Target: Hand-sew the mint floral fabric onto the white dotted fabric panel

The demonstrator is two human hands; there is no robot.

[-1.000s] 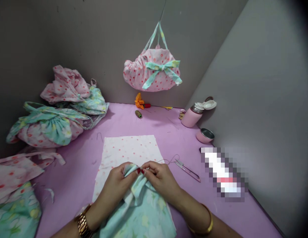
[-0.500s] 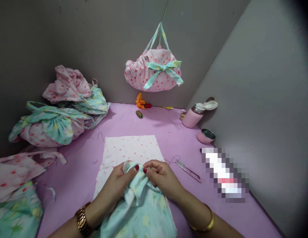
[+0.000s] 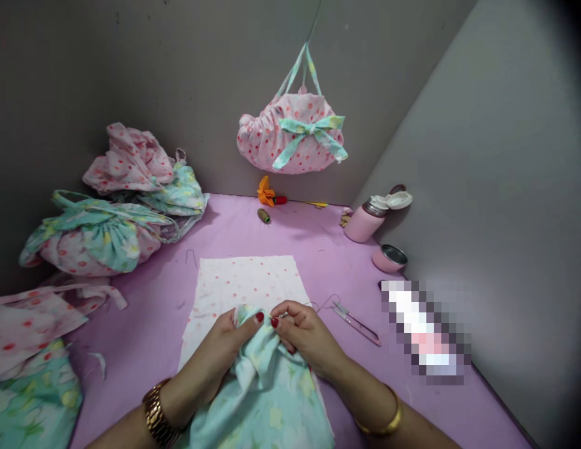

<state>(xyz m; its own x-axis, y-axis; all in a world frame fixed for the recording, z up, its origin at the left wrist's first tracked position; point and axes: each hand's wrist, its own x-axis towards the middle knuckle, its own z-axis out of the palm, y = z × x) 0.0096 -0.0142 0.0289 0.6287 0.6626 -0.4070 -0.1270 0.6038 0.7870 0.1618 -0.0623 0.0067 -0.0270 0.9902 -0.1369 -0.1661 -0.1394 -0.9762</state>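
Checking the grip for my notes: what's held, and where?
The left hand and right hand pinch the bunched top of the mint floral cloth.

**Soft even light, wide-lens warp**

Indoor light, fairly bright and diffuse, source out of frame. Shadows are faint and soft-edged, mainly on the mat (image 3: 253, 234) beside the fabric pile (image 3: 107, 231). Small glints on the watch (image 3: 155, 411) and bowl (image 3: 390, 257). Cloth (image 3: 266, 390) reads sharp, no obvious motion blur. Walls lean from lens distortion; the right wall (image 3: 477, 187) falls to dark vignette at top right. Mosaic patch (image 3: 424, 330) obscures one item.
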